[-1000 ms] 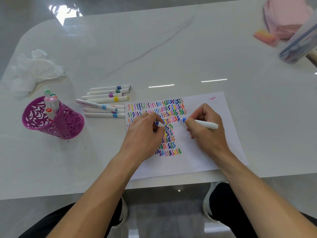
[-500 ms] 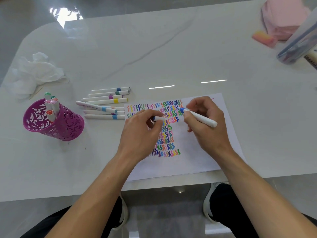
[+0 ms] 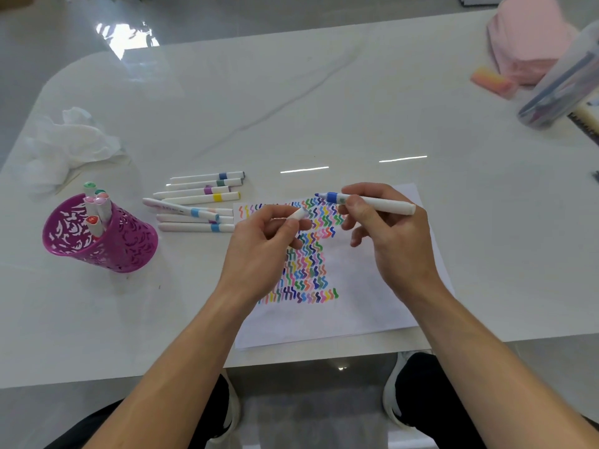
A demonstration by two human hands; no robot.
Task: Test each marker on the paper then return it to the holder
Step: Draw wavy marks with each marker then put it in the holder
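Holding the blue marker [image 3: 382,204] in the right grip [image 3: 389,241], pinching its cap [image 3: 299,215] in the left grip [image 3: 259,251]. Might smear ink on fingers [image 3: 285,226] if pushed on crooked.

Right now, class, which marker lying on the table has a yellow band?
The fourth marker from the row's far end; the other markers carry blue, green or purple bands.

White table [image 3: 291,92]: crumpled white tissue [image 3: 69,142] far left; pink cloth [image 3: 528,43] top right, orange-pink block [image 3: 491,82] just beside it, clear plastic tub [image 3: 564,89] near.
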